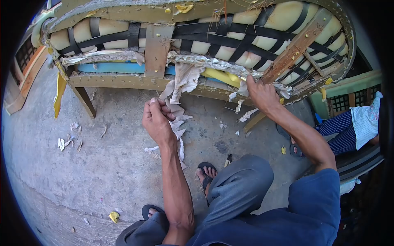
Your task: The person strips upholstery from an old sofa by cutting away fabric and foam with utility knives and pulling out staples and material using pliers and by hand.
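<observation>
Wooden frame [158, 53]: spread across the top, crossed by black straps [133, 35].
Left hand [159, 117]: curled narrow at center, by torn cloth [185, 78] hung below the frame.
Right hand [262, 95]: placed at the lower rail, upper right; grip cannot be told.

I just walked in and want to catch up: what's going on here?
A person is working bare-handed at a wooden furniture frame with black webbing exposed. The right hand is at its lower edge, by ragged pale cloth; the left hand is curled beside a hanging strip, its grip unclear. Torn scraps lie on the floor.
</observation>
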A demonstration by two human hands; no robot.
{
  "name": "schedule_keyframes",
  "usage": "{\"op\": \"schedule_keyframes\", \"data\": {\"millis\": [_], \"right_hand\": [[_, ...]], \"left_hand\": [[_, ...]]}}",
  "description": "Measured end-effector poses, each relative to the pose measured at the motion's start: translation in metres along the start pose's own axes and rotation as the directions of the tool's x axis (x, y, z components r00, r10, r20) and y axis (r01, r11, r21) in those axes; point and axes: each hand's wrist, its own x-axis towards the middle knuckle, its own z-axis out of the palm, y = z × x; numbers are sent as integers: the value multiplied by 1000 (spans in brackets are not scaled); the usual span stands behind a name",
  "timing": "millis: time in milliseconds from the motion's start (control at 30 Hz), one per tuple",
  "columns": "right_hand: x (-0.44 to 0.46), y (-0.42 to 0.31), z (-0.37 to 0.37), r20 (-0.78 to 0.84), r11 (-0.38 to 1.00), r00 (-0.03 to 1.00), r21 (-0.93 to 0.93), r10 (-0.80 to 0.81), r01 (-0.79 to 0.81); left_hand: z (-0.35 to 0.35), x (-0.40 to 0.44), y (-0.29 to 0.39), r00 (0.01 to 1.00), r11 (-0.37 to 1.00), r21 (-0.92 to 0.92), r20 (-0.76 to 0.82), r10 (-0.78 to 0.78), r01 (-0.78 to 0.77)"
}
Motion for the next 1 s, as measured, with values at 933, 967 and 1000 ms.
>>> {"op": "schedule_keyframes", "data": {"millis": [933, 967, 1000], "right_hand": [[18, -43, -21, -58, 993, 998, 117, -1, 8], [23, -27, -6, -89, 998, 994, -5, -64, 64], [14, -16, 0, -83, 1000, 996, 10, -19, 19]], "left_hand": [[5, 1, 13, 1000, 1000, 0, 18, 4, -4], [2, -1, 13, 1000, 1000, 17, 20, 4, -5], [3, 0, 14, 1000, 1000, 1, 6, -16, 16]]}}
